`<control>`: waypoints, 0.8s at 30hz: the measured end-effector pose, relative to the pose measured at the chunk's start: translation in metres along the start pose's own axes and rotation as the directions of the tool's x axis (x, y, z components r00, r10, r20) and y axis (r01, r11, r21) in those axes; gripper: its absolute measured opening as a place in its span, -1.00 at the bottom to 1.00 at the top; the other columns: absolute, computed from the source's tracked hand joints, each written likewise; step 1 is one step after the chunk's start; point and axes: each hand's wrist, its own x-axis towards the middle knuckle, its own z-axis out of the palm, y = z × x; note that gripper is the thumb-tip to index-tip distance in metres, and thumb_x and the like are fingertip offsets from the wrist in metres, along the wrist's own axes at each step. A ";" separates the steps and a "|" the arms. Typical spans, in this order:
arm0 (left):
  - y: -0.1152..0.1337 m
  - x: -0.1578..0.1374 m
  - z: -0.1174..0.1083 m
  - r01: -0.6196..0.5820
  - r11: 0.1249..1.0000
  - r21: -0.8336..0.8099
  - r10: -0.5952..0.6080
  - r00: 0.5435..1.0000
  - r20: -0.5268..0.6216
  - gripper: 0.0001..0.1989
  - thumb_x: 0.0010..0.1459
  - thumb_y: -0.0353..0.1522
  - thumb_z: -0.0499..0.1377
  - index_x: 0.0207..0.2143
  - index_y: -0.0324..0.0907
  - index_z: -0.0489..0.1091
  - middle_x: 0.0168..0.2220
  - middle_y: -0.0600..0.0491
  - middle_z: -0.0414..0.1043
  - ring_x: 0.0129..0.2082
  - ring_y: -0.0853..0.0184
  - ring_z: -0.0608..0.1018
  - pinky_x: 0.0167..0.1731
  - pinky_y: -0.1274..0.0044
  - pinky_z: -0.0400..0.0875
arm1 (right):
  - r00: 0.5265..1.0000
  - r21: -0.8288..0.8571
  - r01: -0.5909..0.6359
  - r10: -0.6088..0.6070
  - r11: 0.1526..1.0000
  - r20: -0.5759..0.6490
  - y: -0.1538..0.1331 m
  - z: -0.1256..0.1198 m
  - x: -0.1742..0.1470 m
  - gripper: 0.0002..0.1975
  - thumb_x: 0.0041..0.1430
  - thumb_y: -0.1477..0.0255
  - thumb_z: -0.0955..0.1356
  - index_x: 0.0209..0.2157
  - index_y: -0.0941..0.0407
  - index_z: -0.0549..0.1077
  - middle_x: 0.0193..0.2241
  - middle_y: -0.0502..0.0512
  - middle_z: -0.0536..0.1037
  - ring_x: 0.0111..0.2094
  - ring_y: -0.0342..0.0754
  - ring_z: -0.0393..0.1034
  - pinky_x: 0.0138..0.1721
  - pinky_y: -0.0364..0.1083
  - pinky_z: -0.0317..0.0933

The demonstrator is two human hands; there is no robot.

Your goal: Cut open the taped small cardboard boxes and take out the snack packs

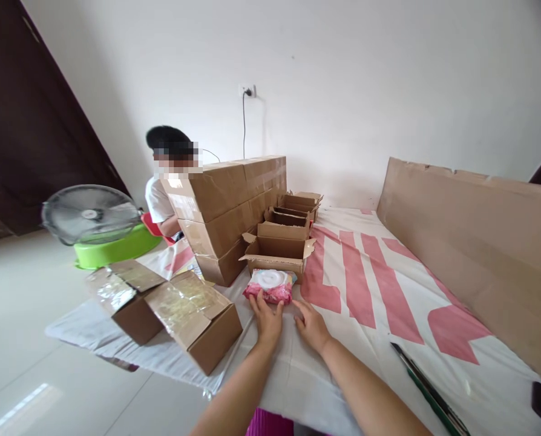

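Observation:
A pink and white pack of wet wipes (270, 287) with a round white lid lies on the cloth-covered table, in front of the nearest open cardboard box (275, 264). The spread fingers of my left hand (267, 318) rest against the near side of the pack without gripping it. Just to the right, my right hand (313, 327) is low over the cloth, fingers apart and slightly bent, holding nothing. Its fingertips are close to the pack's right corner; whether they touch it I cannot tell. Behind the nearest box, more open boxes (286, 223) stand in a row.
Stacked closed cartons (222, 227) form a wall left of the open boxes. Two taped boxes (195, 312) sit at the left front. A large cardboard sheet (470, 242) stands at right, near a box cutter (427, 387). Beyond the stack are a person (159, 200) and a fan (89, 214).

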 end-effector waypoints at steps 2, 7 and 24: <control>0.003 0.007 0.009 0.031 0.999 0.018 -0.031 1.000 -0.007 -0.29 0.10 -0.34 0.21 0.22 -0.33 -0.03 0.33 -0.49 -0.23 0.39 -0.12 -0.09 0.22 0.14 0.16 | 1.000 -0.011 -0.001 0.001 1.000 0.004 0.002 -0.003 -0.002 -0.50 0.08 0.59 0.28 0.08 0.06 0.41 0.03 0.19 0.51 0.06 0.06 0.40 0.11 0.11 0.27; 0.017 0.033 0.032 0.072 0.995 0.068 -0.070 0.997 -0.043 -0.27 0.05 -0.46 0.23 0.21 -0.41 -0.03 0.31 -0.58 -0.22 0.34 -0.19 0.05 0.19 0.15 0.20 | 0.999 -0.029 -0.002 0.003 1.000 0.034 -0.001 -0.003 0.000 -0.58 0.08 0.59 0.28 0.00 0.09 0.46 -0.04 0.19 0.54 0.00 0.05 0.44 0.07 0.06 0.29; 0.054 0.095 0.097 0.132 0.955 0.265 -0.143 0.990 0.021 -0.32 0.12 -0.22 0.22 0.21 -0.31 0.09 0.22 -0.43 0.04 0.18 -0.16 0.34 0.10 0.14 0.27 | 0.990 -0.011 -0.087 0.088 0.996 0.112 -0.011 -0.011 0.003 -0.85 0.12 0.42 0.35 -0.25 0.11 0.51 -0.30 0.10 0.56 -0.37 -0.06 0.42 -0.29 -0.09 0.31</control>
